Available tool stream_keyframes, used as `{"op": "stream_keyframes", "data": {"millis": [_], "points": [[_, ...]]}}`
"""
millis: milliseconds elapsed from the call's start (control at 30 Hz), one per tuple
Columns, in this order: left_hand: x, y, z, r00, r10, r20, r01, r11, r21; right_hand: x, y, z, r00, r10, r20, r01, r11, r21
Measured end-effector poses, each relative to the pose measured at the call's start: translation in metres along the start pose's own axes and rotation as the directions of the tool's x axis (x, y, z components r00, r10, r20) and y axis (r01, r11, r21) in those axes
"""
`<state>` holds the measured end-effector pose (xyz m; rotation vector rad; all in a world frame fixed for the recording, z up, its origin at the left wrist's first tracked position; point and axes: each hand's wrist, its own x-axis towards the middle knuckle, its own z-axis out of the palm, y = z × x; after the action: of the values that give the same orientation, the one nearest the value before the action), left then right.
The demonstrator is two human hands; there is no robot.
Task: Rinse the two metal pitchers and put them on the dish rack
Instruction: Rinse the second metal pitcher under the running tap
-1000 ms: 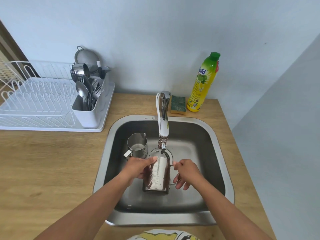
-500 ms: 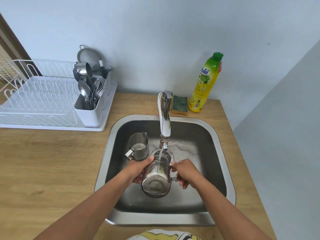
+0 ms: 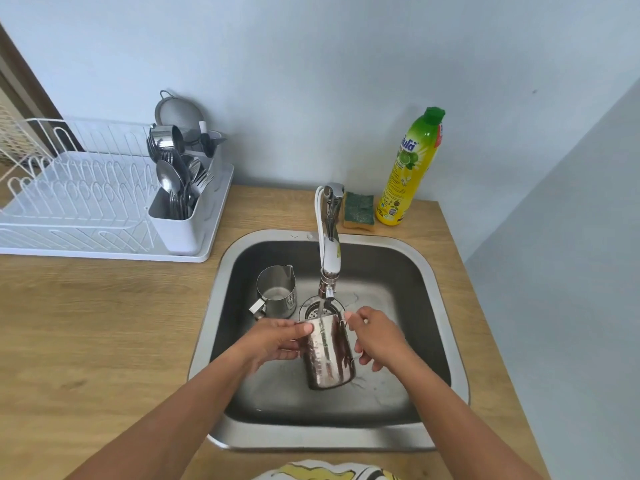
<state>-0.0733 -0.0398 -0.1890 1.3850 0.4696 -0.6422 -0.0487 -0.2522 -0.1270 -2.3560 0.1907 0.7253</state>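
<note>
I hold the larger metal pitcher (image 3: 327, 353) over the steel sink (image 3: 446, 306), under the tap (image 3: 329, 258), with its mouth tilted away from me toward the thin water stream. My left hand (image 3: 277, 341) grips its left wall near the rim. My right hand (image 3: 375, 336) holds its handle on the right. A smaller metal pitcher (image 3: 277, 292) stands upright in the sink's back left, apart from my hands. The white dish rack (image 3: 79, 202) sits on the wooden counter at the left.
The rack's white cutlery holder (image 3: 183, 216) holds spoons, forks and a strainer. A green and yellow sponge (image 3: 359, 211) and a yellow dish soap bottle (image 3: 410, 168) stand behind the sink. The drain strainer (image 3: 313, 308) lies under the tap. The counter ends at the right.
The pitcher in my hands has been turned: half a second ago its base faced me, now its side shows and its mouth tips toward the tap. The small pitcher has not moved.
</note>
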Motion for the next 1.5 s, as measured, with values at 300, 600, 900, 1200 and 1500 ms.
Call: {"op": "stream_keyframes", "data": {"millis": [300, 600, 900, 1200, 1500], "points": [[0.001, 0.011, 0.021, 0.992, 0.095, 0.084, -0.096, 0.995, 0.0, -0.008, 0.001, -0.024, 0.975, -0.166, -0.146, 0.146, 0.98, -0.136], [-0.008, 0.034, 0.025, 0.856, 0.487, -0.174, -0.416, 0.848, 0.329, 0.014, 0.015, -0.01, 0.949, -0.225, -0.219, 0.269, 0.942, 0.202], [-0.038, 0.046, 0.013, 0.714, 0.648, -0.266, -0.428, 0.704, 0.566, 0.024, 0.001, 0.019, 0.965, -0.212, -0.157, 0.264, 0.779, 0.569], [-0.052, 0.047, 0.001, 0.694, 0.655, -0.298, -0.331, 0.659, 0.676, 0.011, -0.004, 0.034, 0.971, -0.239, -0.007, 0.197, 0.783, 0.591], [-0.044, 0.028, 0.01, 0.898, 0.327, -0.294, -0.203, 0.902, 0.382, -0.002, 0.012, 0.011, 0.99, -0.137, 0.017, 0.12, 0.919, 0.376]]}}
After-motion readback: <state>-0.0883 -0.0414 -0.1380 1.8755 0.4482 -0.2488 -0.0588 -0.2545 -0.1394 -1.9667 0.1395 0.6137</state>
